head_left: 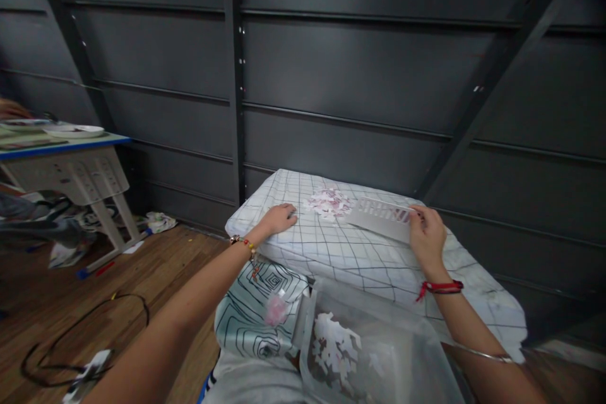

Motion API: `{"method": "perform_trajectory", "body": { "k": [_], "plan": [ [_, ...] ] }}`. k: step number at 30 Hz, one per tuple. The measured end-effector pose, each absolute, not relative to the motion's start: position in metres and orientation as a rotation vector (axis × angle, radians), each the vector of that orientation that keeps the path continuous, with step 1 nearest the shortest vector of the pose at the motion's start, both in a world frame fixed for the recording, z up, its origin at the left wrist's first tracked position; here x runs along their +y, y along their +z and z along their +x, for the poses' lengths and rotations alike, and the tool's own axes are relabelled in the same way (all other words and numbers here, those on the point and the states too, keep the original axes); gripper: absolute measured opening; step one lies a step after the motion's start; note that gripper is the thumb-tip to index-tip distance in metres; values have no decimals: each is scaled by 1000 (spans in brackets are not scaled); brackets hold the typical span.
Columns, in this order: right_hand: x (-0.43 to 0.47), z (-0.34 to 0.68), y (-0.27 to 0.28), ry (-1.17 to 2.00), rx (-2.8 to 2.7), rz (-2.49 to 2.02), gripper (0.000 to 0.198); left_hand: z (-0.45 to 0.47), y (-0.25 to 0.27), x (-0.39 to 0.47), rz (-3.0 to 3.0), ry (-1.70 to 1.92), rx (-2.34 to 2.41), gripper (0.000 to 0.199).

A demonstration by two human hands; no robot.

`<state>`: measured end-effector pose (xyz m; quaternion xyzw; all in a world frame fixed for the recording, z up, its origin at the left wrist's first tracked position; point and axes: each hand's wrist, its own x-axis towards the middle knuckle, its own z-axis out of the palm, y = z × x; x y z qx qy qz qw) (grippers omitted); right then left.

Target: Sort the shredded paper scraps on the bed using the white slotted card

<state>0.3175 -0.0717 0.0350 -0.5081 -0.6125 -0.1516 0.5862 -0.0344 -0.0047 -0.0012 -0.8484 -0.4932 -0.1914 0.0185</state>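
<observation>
My right hand [428, 237] grips one end of a white slotted plastic tray [381, 227], which is tilted so its row of slots shows. The tray's far end comes close to a loose pile of small white and pinkish paper-like pieces [329, 203]. This pile lies on a white cloth with a dark grid pattern [326, 246]. Resting on the same cloth, left of the pile, my left hand [280, 218] has its fingers stretched out and holds nothing. Nearer to me stands a clear plastic bin [374, 303] with more white pieces [334, 350] in it.
A patterned grey-green cushion or bag [255, 290] carries a small pink-and-white packet [276, 308] beside the bin. Dark panels [341, 63] rise behind the cloth. At left stand a blue-edged desk [71, 151] and, on the wood floor, a black cable [83, 309] with a power strip [89, 375].
</observation>
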Motion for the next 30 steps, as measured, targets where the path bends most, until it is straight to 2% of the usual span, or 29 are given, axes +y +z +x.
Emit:
{"method": "perform_trajectory", "body": {
  "k": [30],
  "plan": [
    [-38,336,17,-393,-1490,-1200,28,-37,-5,-1,-2609,-576,-1536,29]
  ]
}}
